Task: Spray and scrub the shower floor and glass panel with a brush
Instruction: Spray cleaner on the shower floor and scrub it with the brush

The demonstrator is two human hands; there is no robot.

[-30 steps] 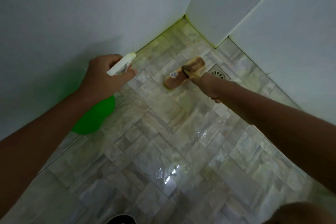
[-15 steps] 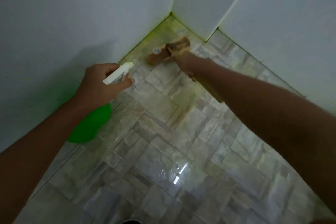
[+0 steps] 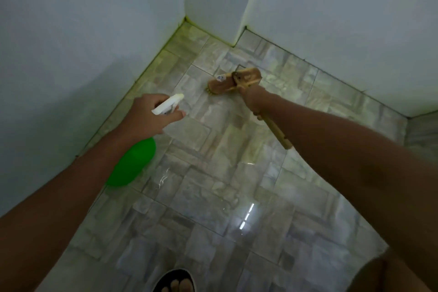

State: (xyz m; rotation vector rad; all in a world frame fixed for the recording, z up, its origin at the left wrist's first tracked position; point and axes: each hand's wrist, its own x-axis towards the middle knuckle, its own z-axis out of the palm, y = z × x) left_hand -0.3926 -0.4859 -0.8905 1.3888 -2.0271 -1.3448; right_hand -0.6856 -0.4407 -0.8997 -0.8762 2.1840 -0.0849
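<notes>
My right hand (image 3: pixel 254 98) grips the handle of a wooden scrub brush (image 3: pixel 233 79). The brush head lies bristles down on the wet stone-pattern shower floor (image 3: pixel 213 197), a little out from the far corner. The handle's end sticks out behind my wrist. My left hand (image 3: pixel 149 116) holds a green spray bottle (image 3: pixel 132 165) by its neck, fingers round the white trigger head (image 3: pixel 168 104), nozzle pointing toward the brush. The bottle hangs above the floor near the left wall.
Pale walls (image 3: pixel 83 31) close in the floor on the left, back and right, with a jutting corner (image 3: pixel 239 33) behind the brush. Yellow-green staining runs along the left wall's base. My sandalled foot (image 3: pixel 175 282) shows at the bottom edge.
The brush has pulled back from the far corner toward the middle of the floor. The view has tilted, and my foot has come into sight. My left hand keeps its hold on the bottle.
</notes>
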